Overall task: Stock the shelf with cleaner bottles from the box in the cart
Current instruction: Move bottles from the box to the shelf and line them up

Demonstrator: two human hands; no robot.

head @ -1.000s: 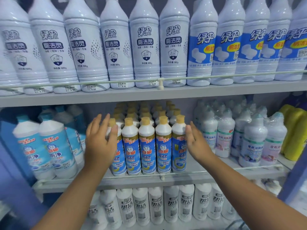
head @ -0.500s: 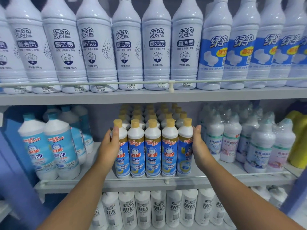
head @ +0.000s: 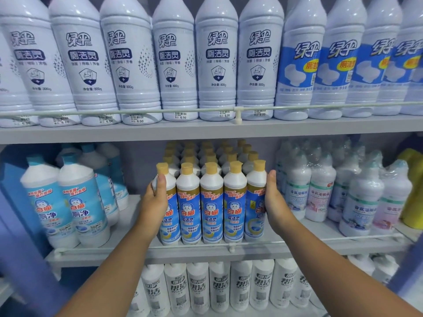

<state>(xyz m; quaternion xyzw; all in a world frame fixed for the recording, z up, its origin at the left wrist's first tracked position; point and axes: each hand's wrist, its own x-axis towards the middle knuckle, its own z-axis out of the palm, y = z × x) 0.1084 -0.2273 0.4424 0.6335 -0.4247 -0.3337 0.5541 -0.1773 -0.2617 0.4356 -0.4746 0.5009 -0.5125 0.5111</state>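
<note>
— Bottles [head: 211, 204] with yellow caps stand in a front row of five on the middle shelf [head: 206, 252], with more rows behind them. Where are the hands?

— One on each end. The left hand [head: 154, 202] is on the outside of the leftmost bottle [head: 168, 202]. Its thumb lies across the white shoulder and the fingers curl round the far side.

— And the right hand [head: 273, 202]?

— It lies flat on the outside of the rightmost bottle [head: 255, 202], thumb up near the cap. Its fingers are behind the bottle, so I cannot tell how they bend.

— So the row sits between both hands?

— Yes, just behind the shelf's front rail [head: 297, 242].
</note>
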